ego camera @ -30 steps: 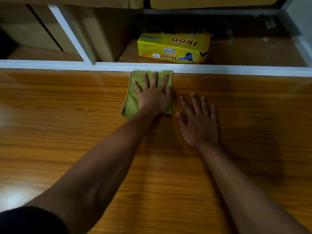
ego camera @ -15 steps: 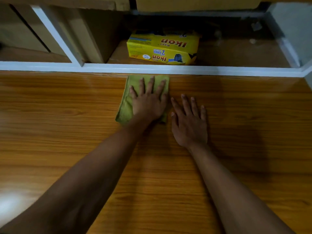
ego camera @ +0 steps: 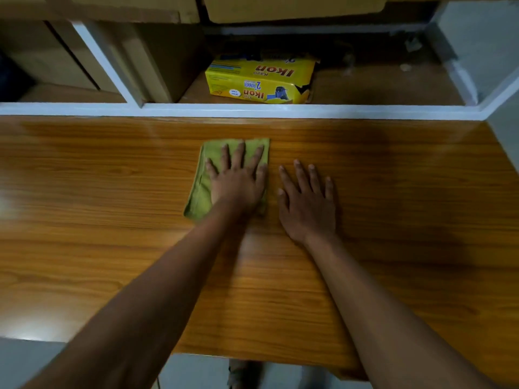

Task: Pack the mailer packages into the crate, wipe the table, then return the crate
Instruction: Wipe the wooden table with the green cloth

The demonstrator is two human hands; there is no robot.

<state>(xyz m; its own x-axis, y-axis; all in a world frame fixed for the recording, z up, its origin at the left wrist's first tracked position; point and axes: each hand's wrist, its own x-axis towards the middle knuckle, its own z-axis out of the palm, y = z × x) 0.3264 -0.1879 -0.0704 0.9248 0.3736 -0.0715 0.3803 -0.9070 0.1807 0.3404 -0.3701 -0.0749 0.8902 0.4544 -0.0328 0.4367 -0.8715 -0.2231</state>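
A folded green cloth lies on the wooden table, a little back from its far edge. My left hand presses flat on the cloth with its fingers spread, covering most of it. Just to the right of the cloth, my right hand rests palm down on the bare wood, fingers apart and holding nothing. No crate or mailer package is in view.
A white shelf rail runs along the table's far edge. Behind it sit a yellow box and cardboard boxes. A grey wall closes the right side. The table's near edge shows at the bottom.
My left hand has drawn the cloth back from the white rail toward me. My right hand has slid back alongside it, staying flat on the wood.
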